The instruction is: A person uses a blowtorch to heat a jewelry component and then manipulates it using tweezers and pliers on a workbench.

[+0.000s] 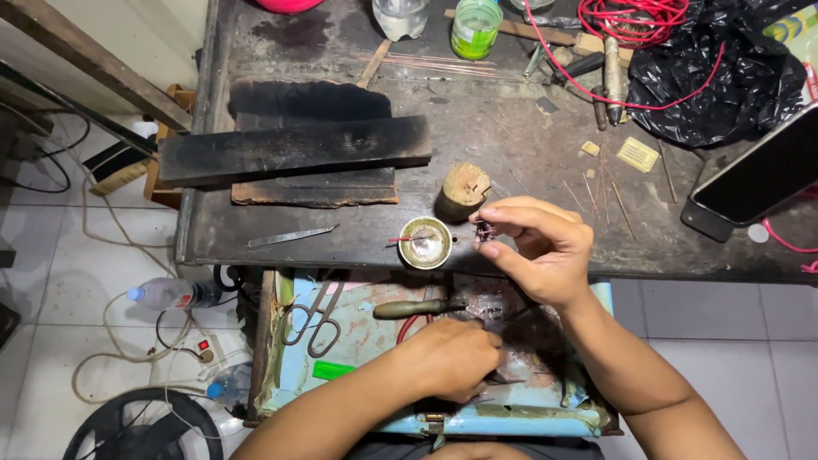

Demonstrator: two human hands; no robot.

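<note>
My right hand (545, 247) pinches a tiny dark piece (484, 230) by its edges — light, fragile, I judge; left hand (452, 358) clenches a thin tool in the tray (528, 419).

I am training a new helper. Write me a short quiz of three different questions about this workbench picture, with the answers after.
1. True or false: the right hand pinches a small dark piece between its fingertips, above the bench edge.
2. Multiple choice: what stands just left of that piece? A) a round metal dish B) a glass jar C) a hammer
3. Fill in: the left hand is lower, over the open ______, near the green-handled tool.

Key: 1 true. 2 A. 3 drawer.
</note>
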